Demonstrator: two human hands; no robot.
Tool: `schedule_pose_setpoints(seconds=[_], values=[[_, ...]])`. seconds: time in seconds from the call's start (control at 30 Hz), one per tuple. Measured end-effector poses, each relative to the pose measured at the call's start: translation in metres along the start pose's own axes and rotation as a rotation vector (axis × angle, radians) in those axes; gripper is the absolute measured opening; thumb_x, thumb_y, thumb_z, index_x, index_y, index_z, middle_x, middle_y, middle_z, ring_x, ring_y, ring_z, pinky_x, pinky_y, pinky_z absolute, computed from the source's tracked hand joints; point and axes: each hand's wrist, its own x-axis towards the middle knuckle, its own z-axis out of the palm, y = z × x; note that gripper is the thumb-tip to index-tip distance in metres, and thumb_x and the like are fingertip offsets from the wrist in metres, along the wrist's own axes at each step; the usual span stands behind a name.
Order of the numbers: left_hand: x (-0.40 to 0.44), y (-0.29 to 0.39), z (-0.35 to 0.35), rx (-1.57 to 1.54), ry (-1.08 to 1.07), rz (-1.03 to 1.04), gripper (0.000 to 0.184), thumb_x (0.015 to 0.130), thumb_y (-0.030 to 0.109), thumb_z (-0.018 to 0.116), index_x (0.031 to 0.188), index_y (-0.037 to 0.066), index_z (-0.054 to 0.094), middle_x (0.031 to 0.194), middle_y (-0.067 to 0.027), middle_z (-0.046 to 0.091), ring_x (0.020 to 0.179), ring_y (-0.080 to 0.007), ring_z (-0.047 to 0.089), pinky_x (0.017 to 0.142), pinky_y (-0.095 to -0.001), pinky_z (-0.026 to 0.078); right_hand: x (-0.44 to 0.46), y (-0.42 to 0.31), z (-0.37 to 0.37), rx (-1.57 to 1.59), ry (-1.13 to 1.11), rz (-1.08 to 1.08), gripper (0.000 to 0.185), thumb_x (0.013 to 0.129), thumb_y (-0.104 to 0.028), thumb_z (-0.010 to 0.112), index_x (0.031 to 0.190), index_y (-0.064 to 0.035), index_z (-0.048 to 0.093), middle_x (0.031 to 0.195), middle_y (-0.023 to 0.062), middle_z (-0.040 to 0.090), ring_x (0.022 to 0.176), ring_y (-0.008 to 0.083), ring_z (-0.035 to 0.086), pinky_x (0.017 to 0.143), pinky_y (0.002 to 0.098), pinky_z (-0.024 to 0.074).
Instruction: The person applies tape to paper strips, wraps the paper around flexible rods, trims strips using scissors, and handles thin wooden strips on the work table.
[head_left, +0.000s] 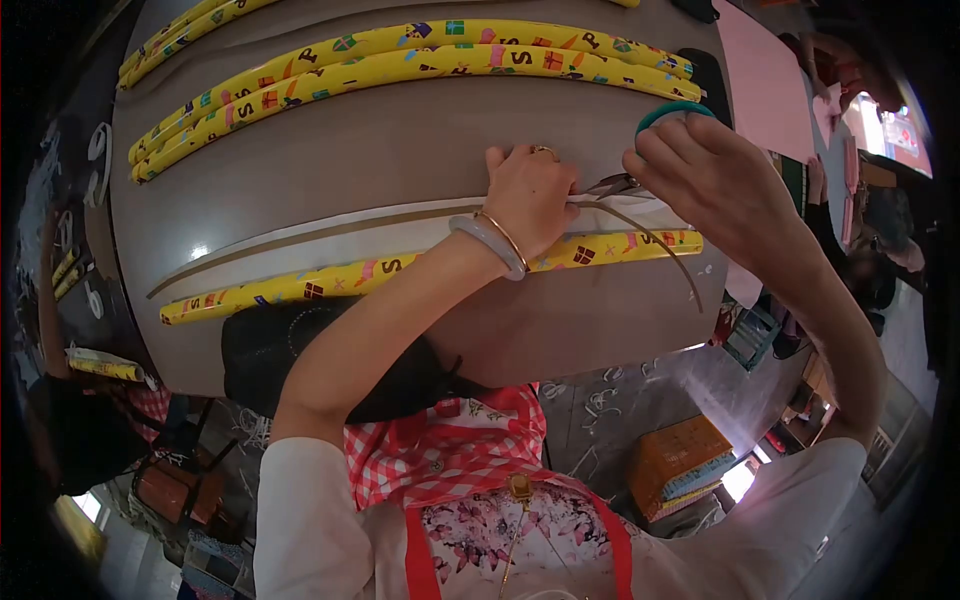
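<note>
Pinches the strip point(300, 233) in the closed fingers of the left hand point(532, 198), right at the tips. From there, runs leftward along the white sheet point(330, 254) and, on the other side, curls rightward over the near roll point(210, 303). Holds scissors point(613, 184) in the right hand point(712, 172), with fingers wrapped around the green handle point(674, 107) and blades just beside the strip. Lies farther off on the worktop point(400, 150): more yellow rolls point(430, 70), well apart from both hands.
</note>
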Motion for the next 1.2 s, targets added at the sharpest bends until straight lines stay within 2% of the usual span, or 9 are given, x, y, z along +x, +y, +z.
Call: schedule_pose_setpoints(seconds=[0.6, 0.97, 1.2], values=[[0.000, -0.001, 0.000, 0.008, -0.007, 0.016, 0.016, 0.070, 0.023, 0.074, 0.081, 0.012, 0.067, 0.087, -0.0032, 0.062, 0.097, -0.0234, 0.053, 0.080, -0.0434, 0.031, 0.005, -0.001, 0.000, -0.012, -0.049, -0.036, 0.044, 0.063, -0.009, 0.066, 0.105, -0.0087, 0.052, 0.096, 0.0005, 0.050, 0.098, 0.0120, 0.051, 0.091, 0.0235, 0.0369], [-0.001, -0.002, 0.004, -0.044, 0.026, 0.048, 0.015, 0.070, 0.020, 0.073, 0.081, 0.011, 0.066, 0.084, -0.0032, 0.063, 0.093, -0.0244, 0.054, 0.079, -0.0432, 0.031, 0.016, 0.007, -0.001, 0.036, 0.030, -0.103, 0.031, 0.064, -0.010, 0.066, 0.093, -0.0088, 0.053, 0.087, 0.0009, 0.047, 0.090, 0.0109, 0.052, 0.086, 0.0228, 0.0395], [0.000, -0.002, 0.005, -0.061, 0.049, 0.061, 0.014, 0.069, 0.018, 0.072, 0.078, 0.011, 0.065, 0.081, -0.0039, 0.063, 0.092, -0.0249, 0.054, 0.077, -0.0423, 0.030, 0.027, 0.011, -0.010, 0.024, -0.025, -0.163, 0.018, 0.068, -0.014, 0.063, 0.083, -0.0102, 0.054, 0.081, 0.0003, 0.047, 0.084, 0.0110, 0.051, 0.079, 0.0218, 0.0394]])
